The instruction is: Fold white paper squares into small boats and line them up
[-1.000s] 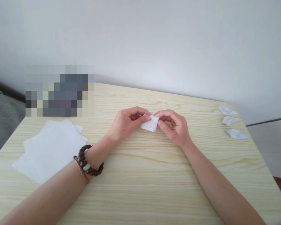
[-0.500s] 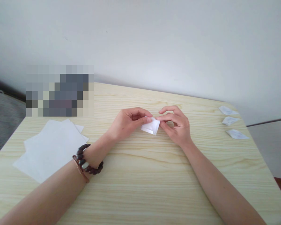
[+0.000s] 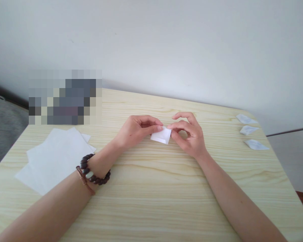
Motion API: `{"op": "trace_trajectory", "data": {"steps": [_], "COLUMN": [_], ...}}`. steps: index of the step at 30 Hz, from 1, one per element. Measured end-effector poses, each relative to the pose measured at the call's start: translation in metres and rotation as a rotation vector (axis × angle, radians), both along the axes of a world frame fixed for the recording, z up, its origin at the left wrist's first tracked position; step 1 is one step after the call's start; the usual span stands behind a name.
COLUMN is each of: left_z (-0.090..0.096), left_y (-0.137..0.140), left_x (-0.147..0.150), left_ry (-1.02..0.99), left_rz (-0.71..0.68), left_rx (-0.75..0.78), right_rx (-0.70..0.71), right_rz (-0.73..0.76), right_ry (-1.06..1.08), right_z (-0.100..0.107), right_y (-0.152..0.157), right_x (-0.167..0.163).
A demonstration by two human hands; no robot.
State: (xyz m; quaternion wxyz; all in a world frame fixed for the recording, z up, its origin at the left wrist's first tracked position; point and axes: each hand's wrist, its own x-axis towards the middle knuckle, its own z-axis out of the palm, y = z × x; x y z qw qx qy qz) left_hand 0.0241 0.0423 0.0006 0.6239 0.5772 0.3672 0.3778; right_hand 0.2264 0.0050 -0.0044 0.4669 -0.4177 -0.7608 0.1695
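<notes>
A small folded piece of white paper [image 3: 162,136] is held between both hands above the middle of the table. My left hand [image 3: 141,129] pinches its upper left edge, thumb in front and fingers behind. At the paper's upper right corner, my right hand [image 3: 188,136] pinches with thumb and index finger, while another finger stays raised. A crease and a folded strip show along the paper's lower edge. The fingertips cover its top edge.
Several white paper sheets [image 3: 58,158] lie overlapping at the left. Three folded white paper pieces [image 3: 256,145] sit in a column near the right edge of the wooden table [image 3: 151,201]. A blurred-out dark object [image 3: 70,101] stands at the back left, before the wall [image 3: 166,50].
The paper's front looks flatter, with the diagonal crease seen before no longer showing and a strip along the bottom. Both hands have shifted only slightly.
</notes>
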Motion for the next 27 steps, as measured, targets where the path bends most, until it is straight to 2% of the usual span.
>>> {"op": "trace_trajectory", "data": {"steps": [10, 16, 27], "left_z": [0.0045, 0.0037, 0.0066], "left_y": [-0.0010, 0.0008, 0.0000], "left_x": [-0.0014, -0.0024, -0.0038], "left_ry": [0.009, 0.045, 0.074], "left_rz": [-0.140, -0.154, -0.184], "left_rx": [0.009, 0.003, -0.009], "right_rx": [0.096, 0.175, 0.146], "right_rz": [0.006, 0.008, 0.053], "right_ry": [-0.013, -0.023, -0.008], "right_z": [-0.0007, -0.0030, -0.0055], "right_y": [-0.0007, 0.0017, 0.0003], "right_x": [-0.0008, -0.0011, -0.0034]}}
